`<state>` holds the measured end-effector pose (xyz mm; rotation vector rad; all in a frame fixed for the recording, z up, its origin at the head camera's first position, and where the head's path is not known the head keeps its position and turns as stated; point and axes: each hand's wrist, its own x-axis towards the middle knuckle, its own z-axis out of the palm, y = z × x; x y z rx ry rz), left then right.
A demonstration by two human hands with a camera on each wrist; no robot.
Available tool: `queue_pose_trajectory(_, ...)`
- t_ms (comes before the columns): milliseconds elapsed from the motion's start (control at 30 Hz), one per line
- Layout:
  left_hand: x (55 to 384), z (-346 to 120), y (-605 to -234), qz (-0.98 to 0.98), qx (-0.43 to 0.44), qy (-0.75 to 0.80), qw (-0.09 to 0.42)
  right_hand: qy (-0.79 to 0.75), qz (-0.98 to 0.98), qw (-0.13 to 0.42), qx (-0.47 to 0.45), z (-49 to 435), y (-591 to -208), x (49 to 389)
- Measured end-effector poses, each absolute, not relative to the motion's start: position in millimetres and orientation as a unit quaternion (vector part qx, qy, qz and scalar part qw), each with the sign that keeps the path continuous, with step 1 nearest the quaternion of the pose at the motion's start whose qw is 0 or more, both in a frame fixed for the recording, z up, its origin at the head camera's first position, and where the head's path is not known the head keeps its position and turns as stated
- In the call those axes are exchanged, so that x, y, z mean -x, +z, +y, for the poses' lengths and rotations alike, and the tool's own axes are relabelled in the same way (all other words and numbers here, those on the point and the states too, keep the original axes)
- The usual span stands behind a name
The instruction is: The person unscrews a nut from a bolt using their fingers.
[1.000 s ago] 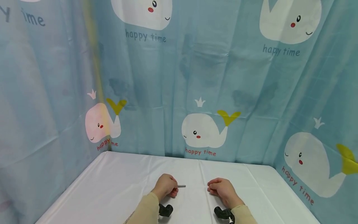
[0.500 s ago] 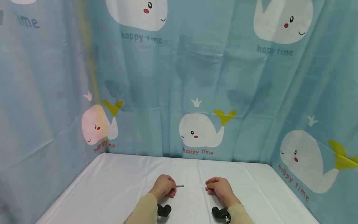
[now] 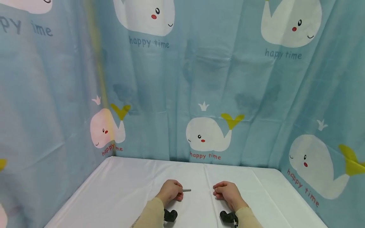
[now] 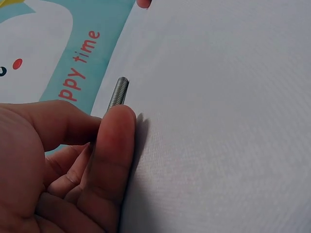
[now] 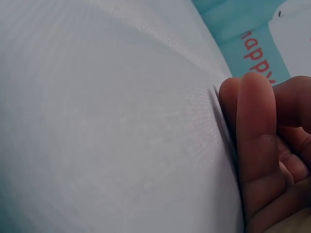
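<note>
My left hand pinches a silver threaded metal rod between thumb and fingers, low over the white tabletop. One end of the rod sticks out toward the right, and its other end is hidden in my fingers. Across a gap, level with it, my right hand has its fingers curled and the thumb laid against the index finger. In the right wrist view the right thumb covers the fingertips, and nothing shows between them.
A white cloth with creases covers the table. Around the table's back and sides hangs a blue curtain printed with whales. Black wrist devices sit under both forearms.
The head view has shifted slightly, so the whole scene sits a little differently in the picture. Both hands keep about the same pose, and the rod stays in my left fingers.
</note>
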<state>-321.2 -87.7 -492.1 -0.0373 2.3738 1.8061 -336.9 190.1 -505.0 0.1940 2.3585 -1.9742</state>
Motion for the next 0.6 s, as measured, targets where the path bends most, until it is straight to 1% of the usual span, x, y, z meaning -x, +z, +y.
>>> queue_pose_trajectory(300, 321, -92, -494, 0.788, 0.007, 0.61, 0.088, -0.649, 0.757, 0.039, -0.065, 189, -507, 335)
queue_pose_trajectory(467, 319, -99, -489, 0.791, 0.0, 0.601, 0.117, -0.654, 0.75, 0.055, -0.082, 193, -503, 332)
queue_pose_trajectory(533, 316, -103, -483, 0.806, -0.006, 0.581, 0.114, -0.635, 0.765, 0.056, -0.09, 198, -493, 328)
queue_pose_trajectory(600, 310, -106, -475, 0.84, -0.012, 0.536, 0.086, -0.595, 0.797, 0.042, -0.09, 204, -479, 323)
